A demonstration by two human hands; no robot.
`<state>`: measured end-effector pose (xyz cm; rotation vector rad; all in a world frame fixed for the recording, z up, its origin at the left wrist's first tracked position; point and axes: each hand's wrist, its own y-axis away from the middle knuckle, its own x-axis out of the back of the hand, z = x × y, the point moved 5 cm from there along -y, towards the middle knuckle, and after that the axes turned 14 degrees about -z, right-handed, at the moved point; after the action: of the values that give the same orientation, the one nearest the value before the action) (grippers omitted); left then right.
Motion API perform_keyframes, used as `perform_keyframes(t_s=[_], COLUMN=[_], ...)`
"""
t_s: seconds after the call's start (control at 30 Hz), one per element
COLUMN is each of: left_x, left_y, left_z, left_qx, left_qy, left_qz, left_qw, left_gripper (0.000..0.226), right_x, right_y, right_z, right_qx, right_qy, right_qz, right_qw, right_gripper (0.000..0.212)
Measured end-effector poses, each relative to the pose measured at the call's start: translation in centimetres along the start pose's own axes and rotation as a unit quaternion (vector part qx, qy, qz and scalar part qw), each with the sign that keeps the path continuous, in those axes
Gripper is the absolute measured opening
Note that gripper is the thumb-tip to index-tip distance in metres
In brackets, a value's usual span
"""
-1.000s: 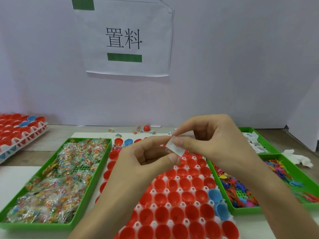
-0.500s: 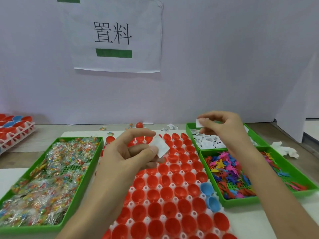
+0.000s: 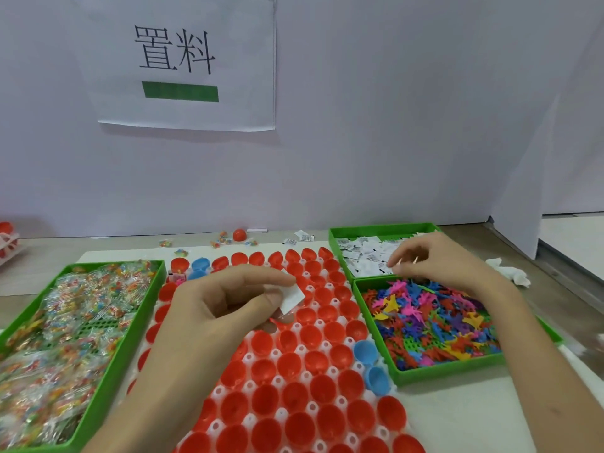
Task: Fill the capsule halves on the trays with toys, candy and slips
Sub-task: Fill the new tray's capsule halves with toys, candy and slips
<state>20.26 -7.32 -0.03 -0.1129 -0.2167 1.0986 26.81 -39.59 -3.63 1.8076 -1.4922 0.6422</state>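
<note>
Head view: the left hand [image 3: 228, 308] pinches a white slip [image 3: 294, 299] between thumb and forefinger, over the upper middle of the capsule tray [image 3: 307, 376]. The slip's free corner points right and down, and empty red capsule halves [image 3: 305, 315] lie just below it, so this hand is the nearer one for the drop. The right hand [image 3: 438, 259] reaches into the green slip tray [image 3: 376, 228], curled fingertips on the paper pile [image 3: 362, 256]; whether they grip a slip, I cannot tell.
</note>
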Motion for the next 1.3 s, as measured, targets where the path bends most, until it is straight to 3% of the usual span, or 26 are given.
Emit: perform_keyframes(t_s=[0.07, 0.33, 0.53, 0.77, 0.93, 1.07, 1.2, 1.3], left_x=[-0.1, 0.3, 0.6, 0.7, 0.7, 0.4, 0.4, 0.6], left_y=[0.0, -0.1, -0.2, -0.2, -0.2, 0.0, 0.2, 0.5], left_z=[-0.1, 0.1, 0.1, 0.1, 0.1, 0.3, 0.8, 1.5], left_qx=[0.002, -0.001, -0.002, 0.002, 0.003, -0.010, -0.048, -0.084], left_qy=[0.003, 0.031, 0.029, 0.030, 0.023, 0.017, 0.007, 0.013], left_qz=[-0.004, 0.001, 0.005, 0.002, -0.002, 0.006, 0.038, 0.070], left_qw=[1.000, 1.000, 1.000, 1.000, 1.000, 1.000, 0.998, 0.994], left_gripper=[0.024, 0.022, 0.024, 0.022, 0.023, 0.026, 0.020, 0.021], right_x=[-1.3, -2.5, -4.6, -3.4, -1.8, -1.5, -3.2, -5.0], right_y=[0.0, -0.6, -0.8, -0.7, 0.2, 2.0, 4.6, 5.4], right_z=[-0.5, -0.8, -1.2, -1.7, -2.8, -7.0, -13.1, -15.9], right_qx=[-0.010, 0.005, -0.021, 0.005, 0.027, 0.150, 0.312, 0.338], right_qy=[0.048, 0.056, 0.093, 0.062, 0.065, -0.058, -0.245, -0.263], right_qz=[-0.090, -0.114, -0.225, -0.144, -0.070, -0.057, -0.123, -0.122], right_qw=[0.995, 0.992, 0.970, 0.988, 0.995, 0.985, 0.909, 0.895], right_gripper=[0.013, 0.013, 0.021, 0.001, 0.007, 0.007, 0.016, 0.010])
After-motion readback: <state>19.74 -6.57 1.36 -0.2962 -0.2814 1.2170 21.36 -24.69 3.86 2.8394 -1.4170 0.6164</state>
